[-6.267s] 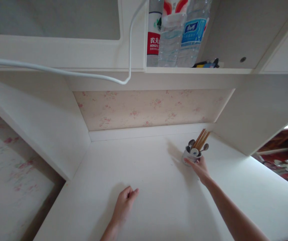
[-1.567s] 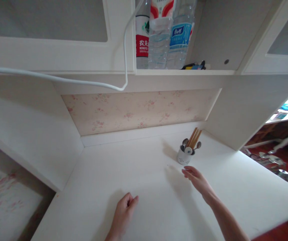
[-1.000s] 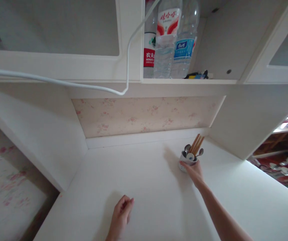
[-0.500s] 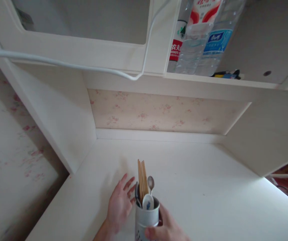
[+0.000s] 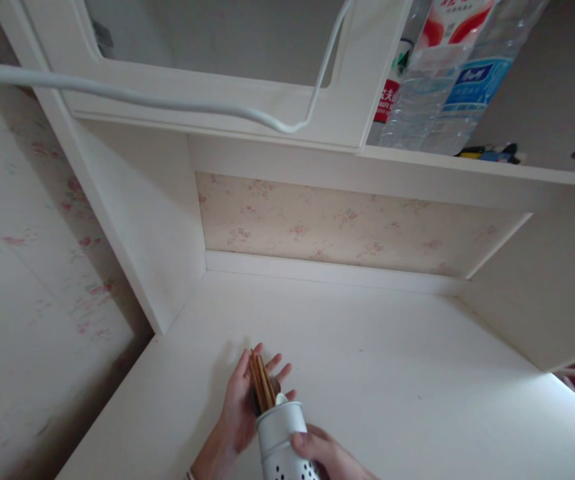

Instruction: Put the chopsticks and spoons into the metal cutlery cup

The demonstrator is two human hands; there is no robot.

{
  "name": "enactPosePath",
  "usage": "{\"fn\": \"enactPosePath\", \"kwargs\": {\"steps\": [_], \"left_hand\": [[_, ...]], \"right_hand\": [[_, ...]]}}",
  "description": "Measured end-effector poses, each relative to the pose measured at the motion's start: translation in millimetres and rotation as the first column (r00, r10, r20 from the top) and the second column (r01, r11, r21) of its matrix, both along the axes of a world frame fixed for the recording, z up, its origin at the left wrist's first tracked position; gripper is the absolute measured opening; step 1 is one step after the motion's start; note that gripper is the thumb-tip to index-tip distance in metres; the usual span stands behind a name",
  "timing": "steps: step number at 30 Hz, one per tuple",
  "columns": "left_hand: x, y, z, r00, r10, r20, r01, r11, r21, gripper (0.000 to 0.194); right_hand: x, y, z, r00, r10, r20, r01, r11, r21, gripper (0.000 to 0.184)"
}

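My right hand point(image 5: 325, 451) is closed around the side of a white metal utensil holder point(image 5: 282, 430) with punched holes lower down. The holder tilts toward the left, its lower end cut off by the frame. Several wooden chopsticks point(image 5: 261, 383) stick out of its mouth, with the edge of a white spoon point(image 5: 281, 399) and a dark, rounded spoon head point(image 5: 275, 385) beside them. Behind the chopstick tips is my left hand point(image 5: 236, 407), palm turned toward them and fingers spread. Whether the chopsticks touch that palm I cannot tell.
A white desk surface point(image 5: 367, 360) spreads below, with a white side panel point(image 5: 142, 227) at left. Overhead, a cabinet door point(image 5: 207, 100) has a white cable point(image 5: 167, 103) hanging across it. Plastic bottles point(image 5: 432, 100) stand on the open shelf at upper right.
The holder has tipped to the left, its chopsticks now leaning over my left palm. My left hand has come closer behind the tips. The whole view has shifted slightly.
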State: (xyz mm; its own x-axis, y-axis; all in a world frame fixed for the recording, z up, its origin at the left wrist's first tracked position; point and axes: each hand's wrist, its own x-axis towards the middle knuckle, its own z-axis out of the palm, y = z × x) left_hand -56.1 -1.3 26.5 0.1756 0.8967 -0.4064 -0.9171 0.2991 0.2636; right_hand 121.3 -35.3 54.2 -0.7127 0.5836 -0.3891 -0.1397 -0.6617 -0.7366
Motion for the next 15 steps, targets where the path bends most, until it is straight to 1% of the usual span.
{"fn": "enactPosePath", "kwargs": {"steps": [2,4,6,10,12,15], "left_hand": [[1.1,1.1,-0.1,0.999,0.018,-0.045,-0.019,1.000,-0.023,0.044],[2.4,1.7,1.2,0.994,0.053,-0.097,-0.058,0.997,-0.051,0.041],[4.1,1.5,4.1,0.987,0.082,-0.140,-0.093,0.993,-0.070,0.040],[8.5,-2.4,13.2,0.983,0.069,-0.173,-0.087,0.991,-0.099,0.046],[9.6,-5.1,15.8,0.989,0.035,-0.143,-0.050,0.993,-0.106,0.050],[9.3,-7.8,14.0,0.997,-0.004,-0.076,-0.002,0.997,-0.076,0.053]], "right_hand": [[2.6,0.9,-5.6,0.999,-0.024,0.032,0.027,0.995,-0.095,0.062],[4.1,0.6,-8.3,0.999,-0.017,0.051,0.026,0.982,-0.189,0.066],[4.7,-0.5,-7.4,0.999,-0.003,0.040,0.012,0.976,-0.217,0.068],[6.0,-3.8,-6.6,1.000,-0.008,-0.006,0.007,0.989,-0.145,0.061],[6.4,-4.7,-9.0,1.000,0.009,-0.030,-0.012,0.994,-0.112,0.057],[5.1,-4.4,-12.3,0.997,0.050,-0.067,-0.054,0.996,-0.073,0.054]]}}
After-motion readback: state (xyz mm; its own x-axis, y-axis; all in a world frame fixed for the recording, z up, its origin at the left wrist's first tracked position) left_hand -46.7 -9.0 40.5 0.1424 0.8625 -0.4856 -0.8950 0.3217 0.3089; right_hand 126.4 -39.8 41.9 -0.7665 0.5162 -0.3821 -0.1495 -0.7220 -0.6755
